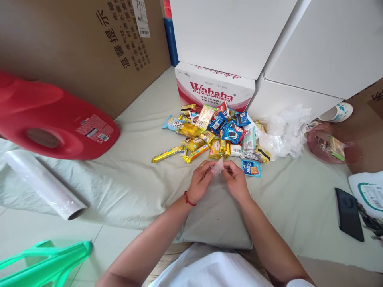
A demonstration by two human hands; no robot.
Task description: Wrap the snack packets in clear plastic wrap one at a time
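Observation:
Between my two hands is a small piece of clear plastic film (218,166), pinched from both sides. My left hand (202,179), with a red cord bracelet at the wrist, grips its left edge. On the other side my right hand (235,179) holds it with thumb and fingers closed. Just beyond them lies a heap of wrapped snacks (215,148) in yellow, blue, red and green packets. A blue snack packet (251,168) rests apart, right of my right hand. To the right of the heap is a pile of crumpled clear plastic bags (285,133).
A white Wahaha carton (215,88) stands behind the snacks. At left are a red jug (56,119) and a roll of plastic film (44,185). A pink transparent bowl (317,149) and a phone (349,215) are at right; a green plastic stool (48,263) is at lower left.

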